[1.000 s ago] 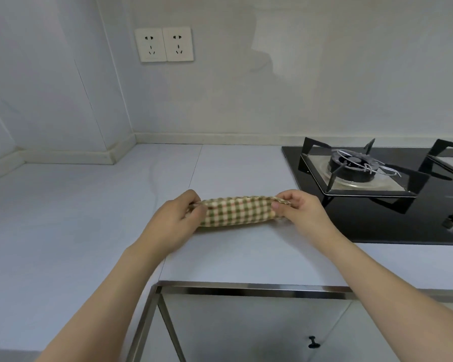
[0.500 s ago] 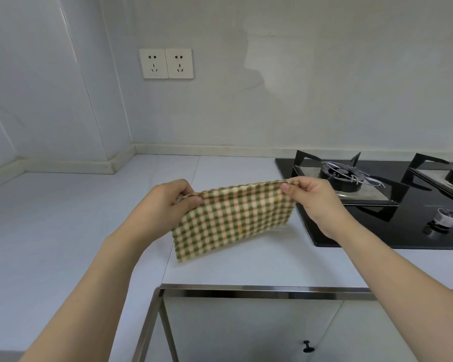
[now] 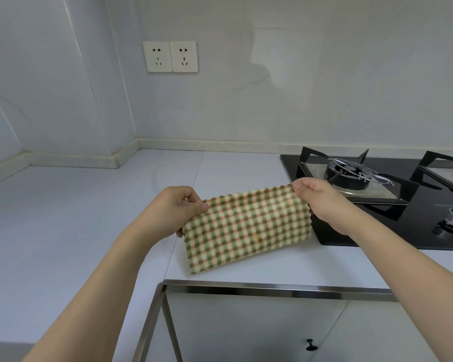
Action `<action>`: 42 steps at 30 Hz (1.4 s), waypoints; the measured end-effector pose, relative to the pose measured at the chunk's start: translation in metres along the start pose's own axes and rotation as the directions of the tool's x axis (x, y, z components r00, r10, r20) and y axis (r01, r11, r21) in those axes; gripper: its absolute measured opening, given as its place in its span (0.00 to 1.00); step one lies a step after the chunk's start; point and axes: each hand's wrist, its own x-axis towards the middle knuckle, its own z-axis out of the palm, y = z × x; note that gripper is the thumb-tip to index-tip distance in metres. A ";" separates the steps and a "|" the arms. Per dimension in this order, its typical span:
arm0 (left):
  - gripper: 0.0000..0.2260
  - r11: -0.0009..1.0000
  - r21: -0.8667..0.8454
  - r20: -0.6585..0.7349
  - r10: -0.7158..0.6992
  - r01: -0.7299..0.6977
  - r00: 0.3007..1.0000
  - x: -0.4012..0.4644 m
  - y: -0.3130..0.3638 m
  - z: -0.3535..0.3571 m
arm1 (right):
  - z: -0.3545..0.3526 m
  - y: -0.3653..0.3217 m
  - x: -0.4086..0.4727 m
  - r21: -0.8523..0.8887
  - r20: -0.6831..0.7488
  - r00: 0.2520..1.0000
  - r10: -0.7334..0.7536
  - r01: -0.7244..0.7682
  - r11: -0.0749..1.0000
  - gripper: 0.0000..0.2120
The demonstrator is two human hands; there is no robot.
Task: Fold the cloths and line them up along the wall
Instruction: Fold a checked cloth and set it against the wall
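The checked cloth hung over the counter near its front edge, held up by its top corners. The left hand pinched the left corner between thumb and curled fingers; the right hand pinched the right corner, beside the hob. Bare counter ran behind the cloth to the wall and leftwards to the corner. The cloth hid the fingertips behind it; the hob's right side was cut off.
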 end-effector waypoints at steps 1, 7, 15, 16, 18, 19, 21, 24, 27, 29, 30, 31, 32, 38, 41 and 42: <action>0.08 1.000 -0.005 -0.003 -0.022 0.022 1.000 0.002 -0.004 0.002 | 0.002 0.001 0.005 -0.082 -0.006 1.000 -0.007 0.006 0.997 0.11; 0.10 0.989 -0.009 -0.032 -0.148 0.148 0.988 0.015 -0.037 0.011 | 0.029 0.005 0.039 -0.434 0.011 0.999 -0.047 0.048 0.900 0.09; 0.05 0.977 0.142 -0.210 -0.125 0.156 0.970 0.028 -0.065 0.011 | 0.081 0.018 0.087 -0.589 -0.020 0.996 -0.082 0.055 0.806 0.10; 0.05 0.976 0.153 -0.222 -0.119 0.155 0.968 0.030 -0.066 0.012 | 0.086 0.018 0.092 -0.620 -0.022 0.996 -0.087 0.055 0.782 0.11; 0.05 0.973 0.178 -0.247 -0.102 0.148 0.964 0.032 -0.067 0.013 | 0.094 0.017 0.098 -0.696 -0.014 0.994 -0.105 0.066 0.715 0.12; 0.05 0.971 0.192 -0.254 -0.092 0.143 0.963 0.033 -0.069 0.013 | 0.099 0.015 0.098 -0.739 -0.010 0.991 -0.136 0.084 0.669 0.12; 0.04 0.963 0.230 -0.257 -0.081 0.143 0.963 0.033 -0.069 0.014 | 0.110 0.010 0.093 -0.805 -0.009 0.963 -0.268 0.152 0.573 0.13; 0.08 0.896 0.435 -0.311 0.054 0.091 0.949 0.033 -0.071 0.018 | 0.123 0.004 0.071 -0.809 0.063 0.898 -0.436 0.302 0.505 0.16; 0.11 0.900 0.430 -0.379 0.247 -0.067 0.892 0.031 -0.060 0.031 | 0.122 0.018 0.057 -0.758 0.201 0.951 -0.235 0.303 0.577 0.19; 0.11 0.871 0.463 -0.245 0.304 -0.164 0.921 0.031 -0.055 0.048 | 0.118 0.029 0.054 -0.683 0.245 0.967 -0.074 0.226 0.695 0.22; 0.11 0.837 0.517 -0.150 0.294 -0.178 0.944 0.031 -0.056 0.058 | 0.117 0.032 0.054 -0.676 0.261 0.964 -0.054 0.222 0.703 0.23; 0.12 0.802 0.572 -0.078 0.261 -0.171 0.962 0.031 -0.060 0.065 | 0.116 0.034 0.053 -0.685 0.277 0.960 -0.047 0.232 0.690 0.24; 0.13 0.783 0.604 -0.040 0.213 -0.146 0.976 0.030 -0.065 0.068 | 0.116 0.034 0.053 -0.697 0.294 0.955 -0.039 0.242 0.675 0.25; 0.32 0.783 0.619 0.036 0.047 -0.059 0.998 0.025 -0.072 0.058 | 0.113 0.032 0.057 -0.733 0.340 0.939 0.048 0.233 0.639 0.27; 0.41 0.762 0.647 0.065 -0.019 -0.028 0.998 0.024 -0.071 0.058 | 0.112 0.034 0.065 -0.739 0.358 0.932 0.058 0.245 0.628 0.27; 0.43 0.757 0.653 0.065 -0.031 -0.019 0.997 0.024 -0.070 0.058 | 0.110 0.035 0.068 -0.737 0.366 0.929 0.057 0.252 0.627 0.27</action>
